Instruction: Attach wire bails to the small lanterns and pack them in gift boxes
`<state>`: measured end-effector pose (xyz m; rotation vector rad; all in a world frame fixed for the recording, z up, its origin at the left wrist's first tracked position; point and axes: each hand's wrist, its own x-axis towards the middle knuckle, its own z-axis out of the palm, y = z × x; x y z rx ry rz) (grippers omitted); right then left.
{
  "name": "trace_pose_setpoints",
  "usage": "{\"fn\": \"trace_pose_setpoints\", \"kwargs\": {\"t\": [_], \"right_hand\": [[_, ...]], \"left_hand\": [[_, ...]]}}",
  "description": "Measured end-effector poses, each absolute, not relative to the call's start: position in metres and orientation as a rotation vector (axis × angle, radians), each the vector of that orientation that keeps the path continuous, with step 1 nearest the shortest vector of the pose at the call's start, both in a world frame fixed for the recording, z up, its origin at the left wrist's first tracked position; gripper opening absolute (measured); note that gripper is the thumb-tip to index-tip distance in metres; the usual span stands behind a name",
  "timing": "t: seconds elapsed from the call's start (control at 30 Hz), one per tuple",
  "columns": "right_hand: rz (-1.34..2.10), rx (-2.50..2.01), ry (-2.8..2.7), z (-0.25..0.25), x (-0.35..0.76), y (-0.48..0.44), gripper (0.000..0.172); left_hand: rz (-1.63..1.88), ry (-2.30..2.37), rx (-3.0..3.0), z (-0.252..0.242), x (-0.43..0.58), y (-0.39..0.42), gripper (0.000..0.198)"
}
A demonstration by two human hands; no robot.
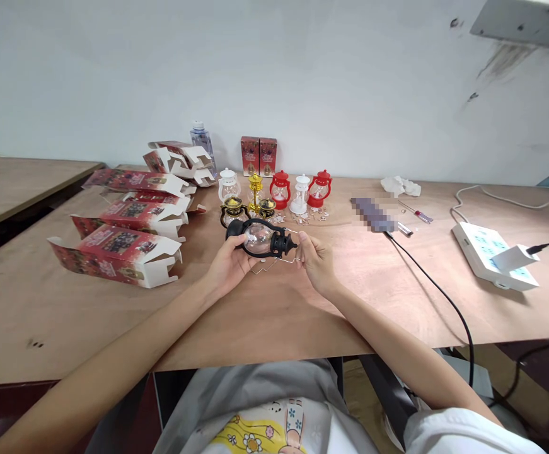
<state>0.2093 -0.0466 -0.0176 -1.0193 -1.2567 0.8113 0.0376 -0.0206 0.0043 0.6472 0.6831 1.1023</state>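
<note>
This looks like a small hand-assembly and packing workshop. Bare plywood worktables (pixel 302 315) stand against a scuffed, unpainted-looking white wall (pixel 302 75). A row of miniature toy lanterns (pixel 280 189) in red, white and gold stands at the back, with small loose parts (pixel 302 217) scattered before it. A black lantern (pixel 262 238) of the same kind is in hand. Open printed cartons (pixel 118 252) lie stacked to the left, and two closed boxes (pixel 258 156) stand by the wall. A power strip (pixel 491 252) and a small screwdriver (pixel 418 214) lie to the right.

Bright, even light; warped edges
</note>
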Motion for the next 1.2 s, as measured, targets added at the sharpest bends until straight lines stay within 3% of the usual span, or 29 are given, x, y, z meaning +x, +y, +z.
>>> {"fn": "trace_pose_setpoints", "kwargs": {"t": [1.2], "right_hand": [[0.947,-0.938,-1.262,-0.0187,0.2135,-0.0413,0.062]], "left_hand": [[1.026,0.660,0.548,0.0019,0.0334,-0.0185,0.023]]}}
